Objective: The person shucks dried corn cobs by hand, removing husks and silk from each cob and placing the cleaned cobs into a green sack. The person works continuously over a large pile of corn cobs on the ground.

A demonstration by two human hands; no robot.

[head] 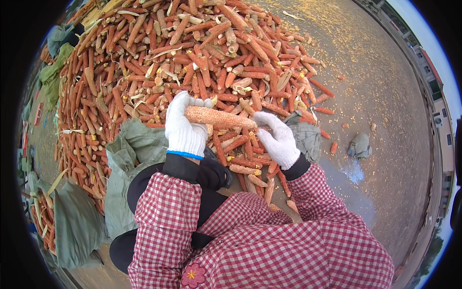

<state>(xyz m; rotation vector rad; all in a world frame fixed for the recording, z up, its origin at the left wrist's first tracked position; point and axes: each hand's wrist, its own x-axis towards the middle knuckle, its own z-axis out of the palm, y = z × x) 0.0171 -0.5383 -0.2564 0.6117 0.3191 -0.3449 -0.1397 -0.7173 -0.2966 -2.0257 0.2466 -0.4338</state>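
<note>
My left hand (186, 126), in a white knit glove with a blue cuff edge, grips the thick end of a pale orange corn cob (220, 116). The cob looks stripped of its kernels and lies nearly level across my front. Its narrower tip meets the fingers of my right hand (277, 139), gloved in white as well. Those fingers are bent around the tip, with the thumb below it. Behind and beneath both hands spreads a large heap of reddish corn cobs (144, 54), a few with yellow kernels or bits of dry husk on them.
A green woven sack (124, 155) lies by my left arm, and another sack (77, 224) with cobs beside it stands further left. A greyish sack (306, 139) rests right of my right hand. Loose kernels (346, 47) are scattered over the concrete ground (393, 144).
</note>
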